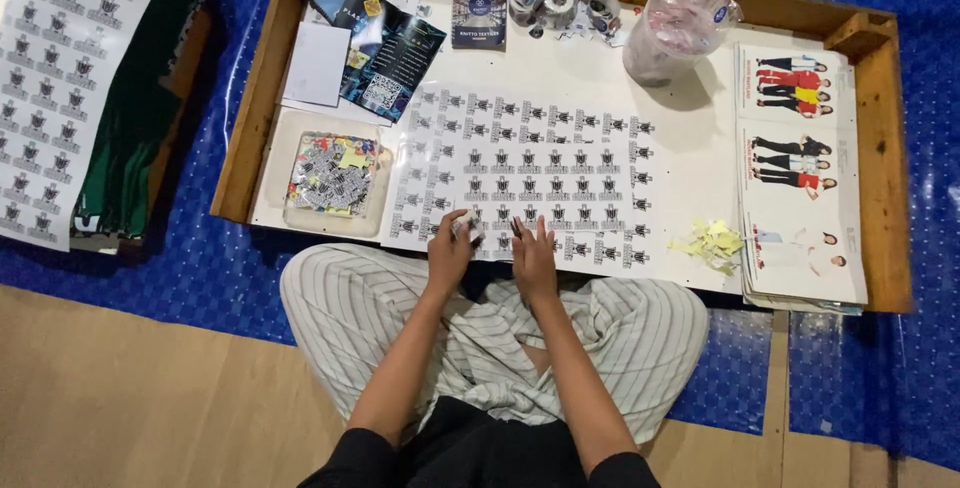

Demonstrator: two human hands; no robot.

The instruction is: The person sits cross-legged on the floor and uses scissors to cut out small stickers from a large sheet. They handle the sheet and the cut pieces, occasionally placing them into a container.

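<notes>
Both hands rest on the near edge of the sticker sheet [520, 173]: the left hand [449, 248] pinches a small peeled sticker [464, 227], the right hand [534, 253] lies flat, fingers spread. Left of the sheet sits a tray of cut stickers [333, 175].

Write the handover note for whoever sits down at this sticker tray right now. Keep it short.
Left hand: fingers closed on a small sticker at the near edge of the sticker sheet.
Right hand: flat on the sheet beside it, holding nothing.
Peeled stickers lie heaped in the shallow tray to the left; yellow backing scraps lie to the right.
Done: some stickers from the near rows appear removed. Left: most of the sheet is full.
</notes>
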